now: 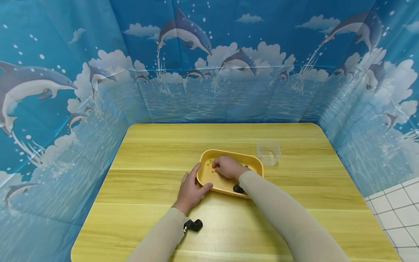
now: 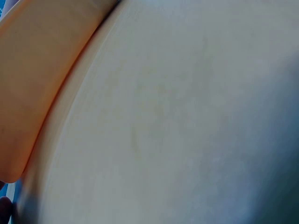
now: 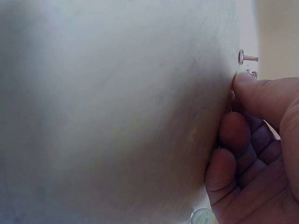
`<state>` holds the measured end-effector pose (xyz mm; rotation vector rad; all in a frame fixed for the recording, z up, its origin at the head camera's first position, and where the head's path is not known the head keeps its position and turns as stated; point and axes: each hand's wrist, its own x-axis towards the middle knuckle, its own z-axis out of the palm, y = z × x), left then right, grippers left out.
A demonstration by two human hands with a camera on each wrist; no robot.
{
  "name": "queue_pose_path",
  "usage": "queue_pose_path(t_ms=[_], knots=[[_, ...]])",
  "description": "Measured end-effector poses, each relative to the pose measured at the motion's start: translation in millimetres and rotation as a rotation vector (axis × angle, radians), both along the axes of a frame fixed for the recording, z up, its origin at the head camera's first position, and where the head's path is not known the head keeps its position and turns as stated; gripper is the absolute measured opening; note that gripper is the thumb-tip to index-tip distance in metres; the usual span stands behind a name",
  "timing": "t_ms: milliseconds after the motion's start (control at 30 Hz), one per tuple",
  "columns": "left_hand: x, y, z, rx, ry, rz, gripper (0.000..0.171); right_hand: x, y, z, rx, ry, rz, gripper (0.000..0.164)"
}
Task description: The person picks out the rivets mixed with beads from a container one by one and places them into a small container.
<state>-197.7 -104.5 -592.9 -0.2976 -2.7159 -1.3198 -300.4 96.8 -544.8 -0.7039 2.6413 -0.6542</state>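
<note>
My left hand (image 1: 190,189) rests against the near left corner of a yellow tray (image 1: 226,190), its spread thumb at the front rim and the fingers along the left side. Inside the tray, my right hand (image 1: 228,167) reaches down with curled fingers, thumb close to the index finger; whether something small is between them is hidden. Beyond the thumb, the right wrist view has a small metal piece (image 3: 247,58) with a round flat head and thin shank. A clear roundish piece (image 3: 204,216) lies below the fingers. Tiny gold-coloured pieces (image 1: 211,161) lie by the right fingertips.
A clear plastic box (image 1: 268,153) stands behind the tray's right end on the wood-grain table (image 1: 157,153). Black wrist cameras (image 1: 195,225) are worn at both sleeves. A dolphin-print curtain (image 1: 209,98) hangs along the back and sides.
</note>
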Motion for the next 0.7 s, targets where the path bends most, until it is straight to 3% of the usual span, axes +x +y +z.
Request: queue_pose_path(t_ms=[700], knots=[[-0.8,1.1,0.9,-0.006,0.019,-0.001,0.09,0.5,0.9,-2.6,0.019,0.013,-0.017,0.012]])
